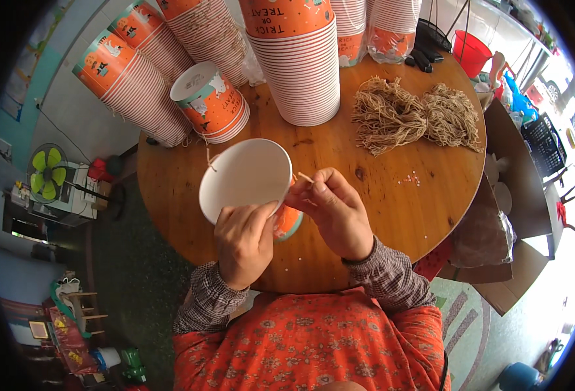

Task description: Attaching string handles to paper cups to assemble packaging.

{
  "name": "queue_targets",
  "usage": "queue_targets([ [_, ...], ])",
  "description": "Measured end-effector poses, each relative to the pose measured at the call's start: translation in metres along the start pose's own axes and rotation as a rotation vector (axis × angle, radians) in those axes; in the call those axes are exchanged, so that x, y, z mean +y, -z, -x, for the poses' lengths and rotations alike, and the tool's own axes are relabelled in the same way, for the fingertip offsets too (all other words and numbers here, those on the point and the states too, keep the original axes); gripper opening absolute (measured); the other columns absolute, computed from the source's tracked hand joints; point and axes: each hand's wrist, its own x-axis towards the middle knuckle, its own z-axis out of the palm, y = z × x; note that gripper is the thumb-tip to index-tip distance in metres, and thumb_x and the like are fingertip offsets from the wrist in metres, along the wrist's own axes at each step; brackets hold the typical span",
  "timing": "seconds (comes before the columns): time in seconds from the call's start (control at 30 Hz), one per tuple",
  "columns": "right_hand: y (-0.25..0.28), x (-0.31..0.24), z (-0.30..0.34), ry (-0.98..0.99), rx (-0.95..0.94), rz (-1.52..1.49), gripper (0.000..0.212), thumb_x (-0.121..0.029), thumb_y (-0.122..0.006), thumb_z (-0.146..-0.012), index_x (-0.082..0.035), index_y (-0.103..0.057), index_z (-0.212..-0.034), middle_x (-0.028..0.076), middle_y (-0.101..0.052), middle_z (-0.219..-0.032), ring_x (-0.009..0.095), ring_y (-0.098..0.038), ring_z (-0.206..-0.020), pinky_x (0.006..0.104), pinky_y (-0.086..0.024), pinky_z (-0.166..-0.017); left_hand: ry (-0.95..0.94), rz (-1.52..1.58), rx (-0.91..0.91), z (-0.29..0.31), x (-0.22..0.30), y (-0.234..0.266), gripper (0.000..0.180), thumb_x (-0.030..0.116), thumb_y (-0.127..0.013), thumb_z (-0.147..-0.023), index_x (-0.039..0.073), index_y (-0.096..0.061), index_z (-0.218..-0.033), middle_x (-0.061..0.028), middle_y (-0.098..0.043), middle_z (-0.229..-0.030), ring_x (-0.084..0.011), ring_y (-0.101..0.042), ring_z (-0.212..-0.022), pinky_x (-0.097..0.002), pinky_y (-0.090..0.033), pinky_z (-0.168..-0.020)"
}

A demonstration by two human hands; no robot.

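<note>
My left hand [238, 244] grips the near rim of an orange paper bucket [245, 176], its fingers curled over the edge. The bucket is tilted with its white inside facing me, and part of its green base band shows below. A thin brown twine cord [210, 159] comes through the far left side near the rim. Beside the bucket's right wall, my right hand [333, 205] pinches a short end of twine [306, 177] between thumb and fingertips. Whether that end passes through the wall is hidden by the fingers.
Tall stacks of upside-down orange buckets [304, 72] stand at the back, with a shorter stack [212, 107] at left. A bundle of twine cords [418, 114] lies at the right. Small paper bits [410, 178] dot the wooden table [372, 176]. A cardboard box [519, 176] stands beyond its right edge.
</note>
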Motion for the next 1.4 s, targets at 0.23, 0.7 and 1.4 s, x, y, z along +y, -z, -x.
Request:
queue_targets([
  [0.23,0.014,0.004,-0.004,-0.102,0.017,-0.102,0.011,-0.015,-0.042,-0.101,-0.009,-0.050,-0.105,0.010,-0.060,-0.098,0.022,-0.061,-0.096,0.0385,-0.049,-0.089,0.168,0.319,-0.083,-0.013,0.002,0.007,0.023,0.000,-0.066,-0.078,0.000,-0.060,-0.101,-0.0105,-0.062,-0.080,-0.0293,-0.060,-0.072,-0.0378,-0.044,-0.068],
  [0.7,0.009,0.016,0.006,0.435,-0.020,0.991,0.009,0.003,-0.060,-0.086,0.000,-0.053,-0.090,0.010,-0.054,-0.092,0.018,-0.055,-0.084,0.0284,-0.046,-0.078,0.352,0.433,-0.146,-0.012,-0.013,0.015,0.010,0.001,-0.065,-0.081,-0.001,-0.058,-0.088,-0.0115,-0.060,-0.078,-0.0239,-0.060,-0.069,-0.0310,-0.047,-0.061],
  [1.4,0.014,0.015,0.015,0.376,0.043,1.221,0.011,0.001,-0.067,-0.082,0.002,-0.058,-0.089,0.011,-0.058,-0.084,0.019,-0.058,-0.074,0.0286,-0.048,-0.069,0.236,0.379,-0.185,-0.007,0.004,-0.004,0.012,0.009,-0.066,-0.086,0.002,-0.057,-0.083,-0.0101,-0.060,-0.075,-0.0295,-0.059,-0.065,-0.0366,-0.045,-0.058],
])
